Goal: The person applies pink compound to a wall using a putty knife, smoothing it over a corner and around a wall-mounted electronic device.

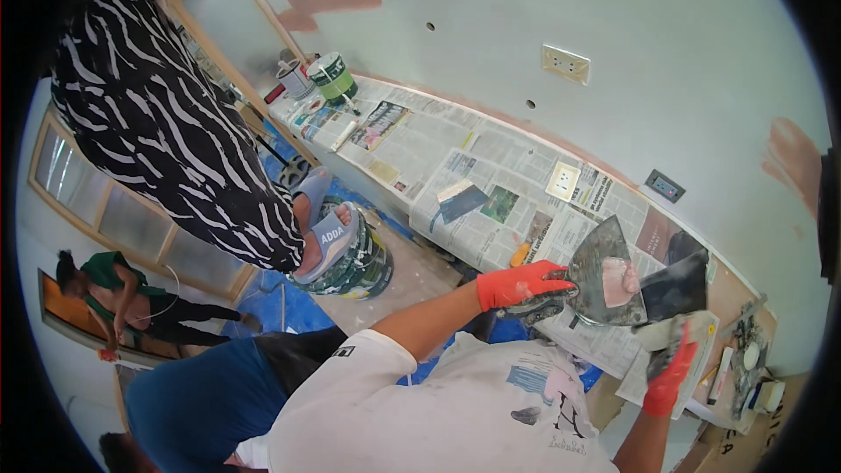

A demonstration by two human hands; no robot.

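My left hand [526, 287], in a red glove with a dark palm, grips the left edge of a grey, smeared flat plate [591, 276]. A lump of pink filler paste [621, 282] sits on the plate's right part. My right hand [669, 372], in a matching glove, is lower right with its fingers closed around a pale, flat piece [659, 335] whose kind I cannot make out. Beyond that hand, a black flat sheet [679, 285] lies on the newspaper-covered ledge [420, 144]. A yellow-orange handle-like thing [520, 254] shows just past my left hand.
A person in patterned trousers [166, 123] stands on a paint bucket [355, 267] at left. Someone in blue [206, 398] bends close by; another person [114, 293] is farther back. Paint cans [332, 79], a blue-grey blade [462, 201] and scattered tools [745, 363] occupy the ledge. Sockets dot the wall [491, 0].
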